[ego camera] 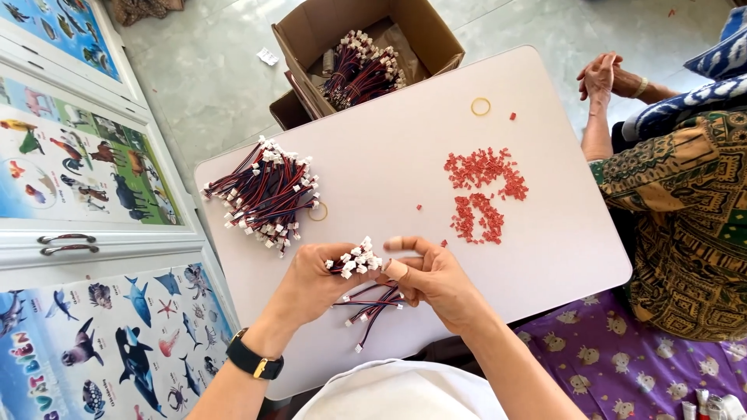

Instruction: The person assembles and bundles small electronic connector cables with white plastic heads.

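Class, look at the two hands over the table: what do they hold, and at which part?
The left hand and right hand together hold a bundle of wires, gripped just below its white plug ends; the tails hang loose.

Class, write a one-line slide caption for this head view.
Both hands, left hand and right hand, hold a wire bundle over a white table beside red pieces.

Both hands gather a small wire bundle over the white worktop (545, 233).
Left hand (311, 280) and right hand (436, 280) pinch the wire bundle (359, 260); red pieces (482, 190) at two o'clock, bigger wire pile (264, 194) at ten.
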